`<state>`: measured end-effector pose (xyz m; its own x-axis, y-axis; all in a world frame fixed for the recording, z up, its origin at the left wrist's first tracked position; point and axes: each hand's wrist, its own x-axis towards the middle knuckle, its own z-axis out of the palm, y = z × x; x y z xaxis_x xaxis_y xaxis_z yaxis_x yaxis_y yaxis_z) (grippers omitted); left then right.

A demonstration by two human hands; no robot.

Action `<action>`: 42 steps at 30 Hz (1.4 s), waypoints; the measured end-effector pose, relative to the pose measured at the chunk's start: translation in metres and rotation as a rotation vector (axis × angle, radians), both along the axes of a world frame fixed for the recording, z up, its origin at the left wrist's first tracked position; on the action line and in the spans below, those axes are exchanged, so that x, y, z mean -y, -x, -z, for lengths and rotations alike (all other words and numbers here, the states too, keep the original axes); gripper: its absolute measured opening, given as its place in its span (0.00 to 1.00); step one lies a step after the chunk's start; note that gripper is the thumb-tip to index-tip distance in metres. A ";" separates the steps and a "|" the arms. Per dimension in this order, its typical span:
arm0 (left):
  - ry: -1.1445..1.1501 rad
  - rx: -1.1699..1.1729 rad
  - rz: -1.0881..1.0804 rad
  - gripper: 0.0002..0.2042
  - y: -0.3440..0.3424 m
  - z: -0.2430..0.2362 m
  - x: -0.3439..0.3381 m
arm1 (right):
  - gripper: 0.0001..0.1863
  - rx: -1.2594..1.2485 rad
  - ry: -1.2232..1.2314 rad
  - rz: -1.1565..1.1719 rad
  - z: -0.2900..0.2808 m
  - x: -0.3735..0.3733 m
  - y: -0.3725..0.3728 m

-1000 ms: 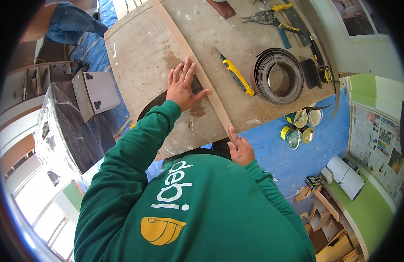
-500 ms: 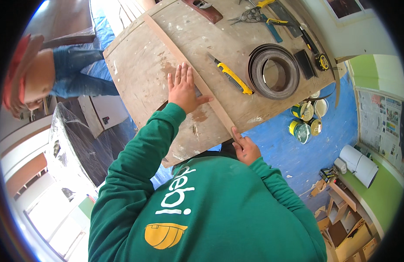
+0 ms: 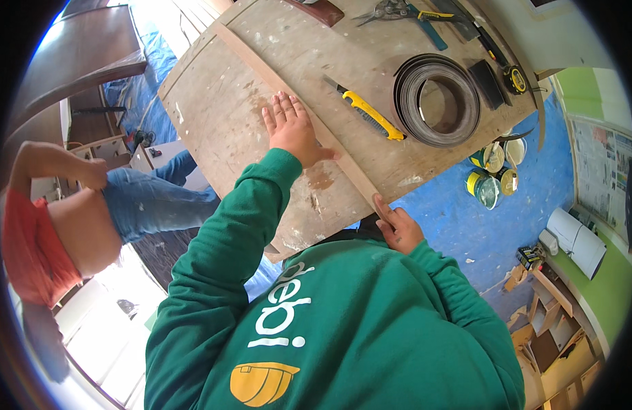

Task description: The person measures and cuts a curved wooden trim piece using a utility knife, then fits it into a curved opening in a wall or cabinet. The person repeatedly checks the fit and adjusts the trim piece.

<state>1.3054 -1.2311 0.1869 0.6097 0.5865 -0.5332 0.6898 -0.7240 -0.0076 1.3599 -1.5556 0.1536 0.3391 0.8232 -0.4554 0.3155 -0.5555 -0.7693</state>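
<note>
1. Pinching the near end of a thin wooden strip (image 3: 309,123), the right hand (image 3: 396,227) sits at the lower-right edge of the board (image 3: 220,116), fingers curled closed on the strip's tip.
2. Further up, the left hand (image 3: 292,130) lies flat, fingers spread open, pressing the strip onto the board and gripping nothing.
3. Bare board lies left of the strip, toward the frame's upper left.
4. Right of the strip lie a yellow utility knife (image 3: 367,114) and a coil of edge banding (image 3: 435,100).
5. Snips (image 3: 405,11) rest at the far edge, top centre.
</note>
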 end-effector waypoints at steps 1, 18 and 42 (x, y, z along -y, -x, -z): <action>-0.004 -0.006 -0.001 0.76 -0.001 0.000 0.000 | 0.36 0.120 -0.063 0.008 -0.007 -0.005 -0.003; 0.011 -0.003 -0.008 0.78 0.000 0.000 -0.001 | 0.19 0.880 0.237 -0.426 -0.020 -0.214 -0.097; 0.016 0.004 0.003 0.75 -0.002 -0.001 0.000 | 0.20 -0.081 -0.133 0.328 -0.020 -0.089 -0.029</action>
<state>1.3069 -1.2309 0.1875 0.6135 0.5762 -0.5400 0.6879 -0.7258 0.0069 1.3888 -1.4666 0.1738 0.5624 0.7302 -0.3880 0.0725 -0.5109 -0.8566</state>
